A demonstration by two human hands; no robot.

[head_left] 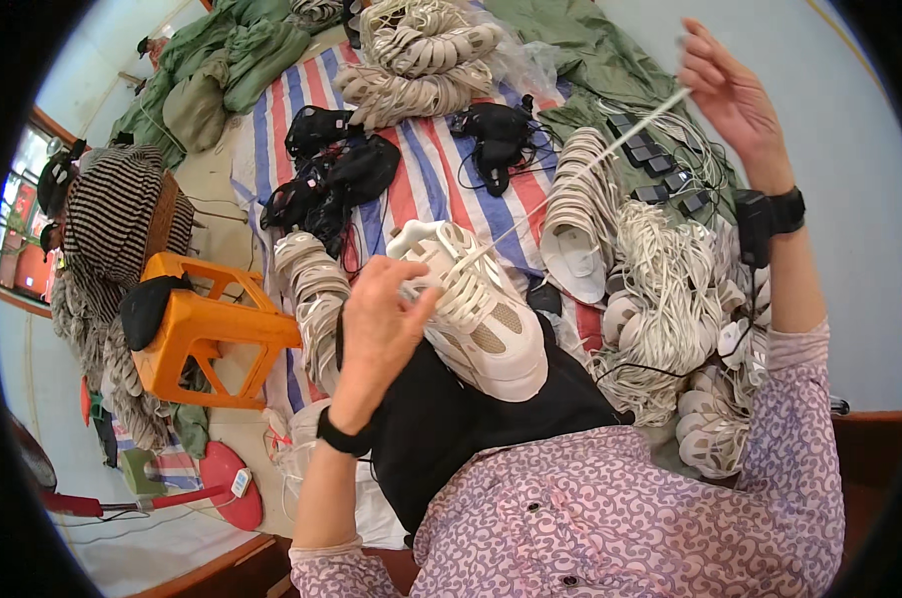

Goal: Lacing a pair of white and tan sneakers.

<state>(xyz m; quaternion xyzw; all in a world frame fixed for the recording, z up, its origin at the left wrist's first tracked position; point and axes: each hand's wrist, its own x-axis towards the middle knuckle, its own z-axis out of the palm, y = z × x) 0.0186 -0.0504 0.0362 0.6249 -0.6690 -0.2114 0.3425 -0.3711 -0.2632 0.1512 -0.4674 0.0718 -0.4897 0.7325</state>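
Note:
A white and beige sneaker upper (506,357) rests on the black cloth (441,419) over my lap, its rounded toe towards me. My left hand (376,317) is closed on the upper's left side by the laced opening; its fingertips are partly hidden. Raised at the upper right, my right hand (732,98) pinches the end of a white shoelace (630,135). That lace runs taut from the upper's eyelets up to my right fingers, which are slightly blurred. Other lace rows cross the opening.
Stacked shoe uppers (575,199) stand beyond the lap, with a heap of white laces (670,299) to the right. Black fabric bundles (346,169) lie on the striped sheet (421,189). At left stands an orange stool (207,339). Black adapters (660,164) and cables sit at right.

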